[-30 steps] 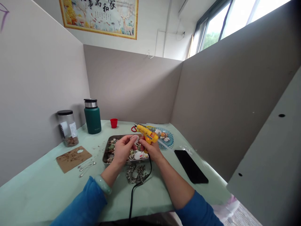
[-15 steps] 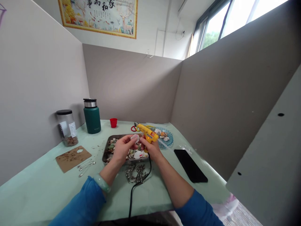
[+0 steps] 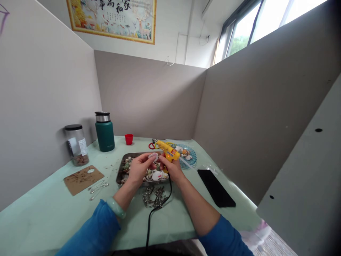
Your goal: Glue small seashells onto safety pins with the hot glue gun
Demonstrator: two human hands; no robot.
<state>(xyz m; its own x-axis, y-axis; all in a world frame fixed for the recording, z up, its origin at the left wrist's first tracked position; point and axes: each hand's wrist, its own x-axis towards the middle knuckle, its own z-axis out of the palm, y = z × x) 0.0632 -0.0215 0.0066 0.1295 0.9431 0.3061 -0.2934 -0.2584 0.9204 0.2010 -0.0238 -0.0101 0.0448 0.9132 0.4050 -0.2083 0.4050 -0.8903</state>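
Observation:
Over a metal tray (image 3: 120,182) of seashells, my left hand (image 3: 139,168) pinches a small pale pinkish shell (image 3: 153,155) between thumb and fingers. My right hand (image 3: 173,169) is closed around the handle of a yellow hot glue gun (image 3: 168,150), its nozzle pointing away to the upper left. A clear glue stick (image 3: 188,163) sticks out of the gun's back. The right fingertips are close beside the shell; whether they touch it I cannot tell. From the gun a black cord (image 3: 149,217) runs down to the table's front edge.
Metal clips (image 3: 154,196) lie before the tray, a black phone (image 3: 216,188) to the right. Behind stands a blue plate (image 3: 195,156) with shells. Leftward are safety pins (image 3: 98,188), cardboard (image 3: 82,180), a jar (image 3: 76,145), a green bottle (image 3: 104,135) and a red cup (image 3: 129,139).

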